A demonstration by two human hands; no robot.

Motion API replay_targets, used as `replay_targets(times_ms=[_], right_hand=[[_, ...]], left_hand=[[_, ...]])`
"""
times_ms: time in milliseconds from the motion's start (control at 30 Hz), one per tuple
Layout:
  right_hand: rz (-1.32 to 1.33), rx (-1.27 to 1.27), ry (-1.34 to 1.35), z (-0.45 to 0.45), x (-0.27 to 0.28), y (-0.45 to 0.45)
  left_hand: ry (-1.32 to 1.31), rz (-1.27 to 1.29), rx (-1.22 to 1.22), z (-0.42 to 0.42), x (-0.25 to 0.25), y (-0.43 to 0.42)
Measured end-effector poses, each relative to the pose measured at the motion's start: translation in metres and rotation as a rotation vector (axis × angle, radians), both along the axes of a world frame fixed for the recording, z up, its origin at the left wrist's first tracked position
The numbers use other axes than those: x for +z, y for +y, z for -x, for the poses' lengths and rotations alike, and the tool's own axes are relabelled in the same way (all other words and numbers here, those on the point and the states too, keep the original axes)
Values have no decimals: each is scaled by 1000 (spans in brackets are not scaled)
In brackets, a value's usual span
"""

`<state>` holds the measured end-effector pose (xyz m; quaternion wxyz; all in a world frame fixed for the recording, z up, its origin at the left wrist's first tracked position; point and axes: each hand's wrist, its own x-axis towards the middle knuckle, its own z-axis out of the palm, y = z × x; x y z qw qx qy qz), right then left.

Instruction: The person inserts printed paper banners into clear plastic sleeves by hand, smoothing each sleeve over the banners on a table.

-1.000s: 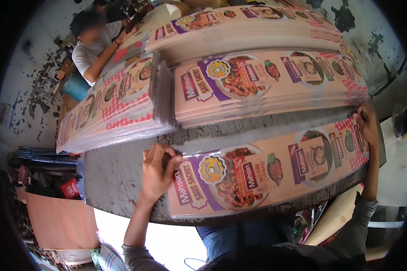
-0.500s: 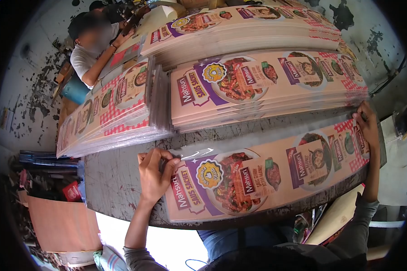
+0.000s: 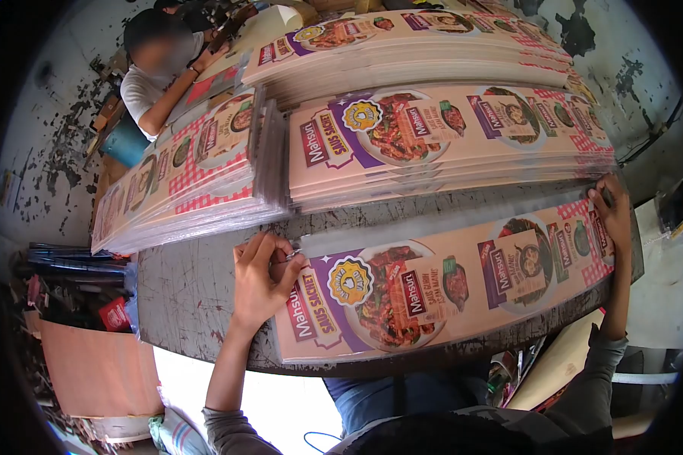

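Along the near edge of the desk (image 3: 193, 303), I see one printed sheet (image 3: 463, 284) lying in clear plastic. The left hand (image 3: 259, 284) has its grip pinched, thumb against finger, on the plastic at the far left corner; the right hand (image 3: 613, 208) has its grip closed around the opposite corner. Just beyond sits a stack of matching sheets (image 3: 455, 144), with a second stack (image 3: 182, 171) left of it.
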<state>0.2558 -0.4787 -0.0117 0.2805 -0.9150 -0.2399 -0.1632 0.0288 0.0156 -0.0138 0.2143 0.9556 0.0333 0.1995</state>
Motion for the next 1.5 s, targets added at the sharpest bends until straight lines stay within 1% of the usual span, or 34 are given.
replay_targets(times_ms=[133,200,333,400,500,567,600,667,700,733,767,800,867,900,967,1000,1067,1133,1200,1333,1400,1433,1500], right_hand=[[-53,-70,64,0,0,2],[62,-2,-18,-2,0,3],[71,-35,25,-4,0,4],[136,4,-122,-7,-3,1],[133,-34,-93,-3,-1,4],[119,-58,-105,3,2,7],[104,-77,-118,4,3,9],[80,-87,-119,5,4,10],[64,-104,-117,6,4,9],[62,-105,-118,7,4,9],[66,-88,-183,8,4,9],[71,-71,-251,8,5,10],[26,-98,-217,10,6,13],[-16,-123,-177,12,6,14],[33,-129,-233,11,3,9],[77,-132,-279,10,2,5],[111,-155,-244,13,-2,-2],[134,-183,-206,15,-6,-2],[67,-189,-152,16,-8,-2],[103,-225,-189,17,-7,-5],[69,-262,-192,17,-10,-7],[60,-266,-219,16,-7,-6],[53,-296,-108,19,-4,-4]], left_hand=[[-27,-20,-24,1,-1,0],[-43,-13,-30,0,-2,1],[-105,-94,10,0,-5,0],[-112,-117,21,-1,-4,-1],[-59,-78,32,0,-1,-3],[-85,-176,3,3,2,-1],[-88,-184,6,5,5,2],[-352,-575,-24,12,10,8],[-350,-577,-23,19,16,8],[-434,-583,202,31,24,6],[-519,-583,429,42,27,4],[-526,-582,429,51,23,-2],[-521,-6,701,70,12,-21],[-524,-1,701,77,4,-30],[-273,5,586,82,-12,-48],[-272,12,594,81,-14,-56],[-158,120,539,82,-11,-70],[-158,136,554,80,-9,-76],[-134,144,541,81,-8,-75],[-196,201,586,77,-12,-75],[-209,255,674,77,-19,-75],[-238,259,667,75,-21,-75],[-282,150,685,75,-23,-75]])
